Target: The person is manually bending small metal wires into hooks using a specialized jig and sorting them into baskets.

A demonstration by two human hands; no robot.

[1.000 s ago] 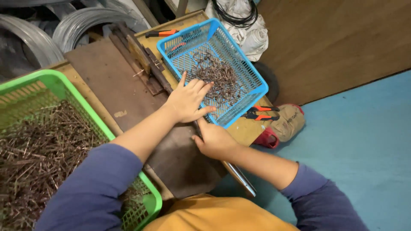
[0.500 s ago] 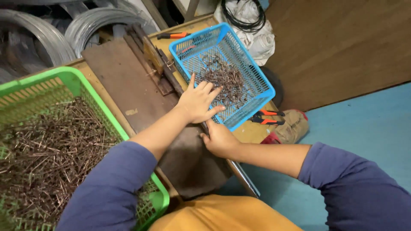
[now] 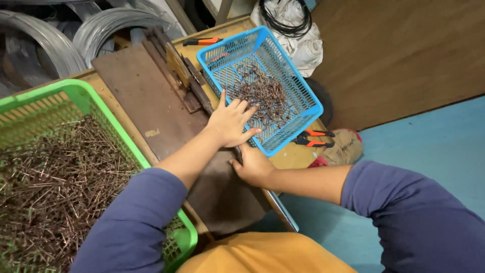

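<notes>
My left hand [image 3: 230,121] lies flat with its fingers spread on the near left rim of a blue plastic basket [image 3: 317,107]. The fingertips reach over a pile of short bent brown wire pieces [image 3: 262,93] inside it. Just below, my right hand [image 3: 252,166] rests on a dark brown board [image 3: 146,101] with its fingers curled. Its fingertips are tucked under the left palm, so what they touch is hidden. Beside my left arm, a green plastic basket [image 3: 117,124] is filled with several straight brown wire pieces [image 3: 50,177].
A metal bar jig [image 3: 186,76] sits on the board beside the blue basket. Orange-handled pliers [image 3: 313,139] lie at the table's right edge, with another orange-handled tool [image 3: 204,41] behind the basket. Grey wire coils [image 3: 45,35] stand at the back left. The blue floor [image 3: 429,136] is to the right.
Both hands stay at the near corner of the blue basket. My left fingers have spread a little further over the rim, and the view has shifted slightly.
</notes>
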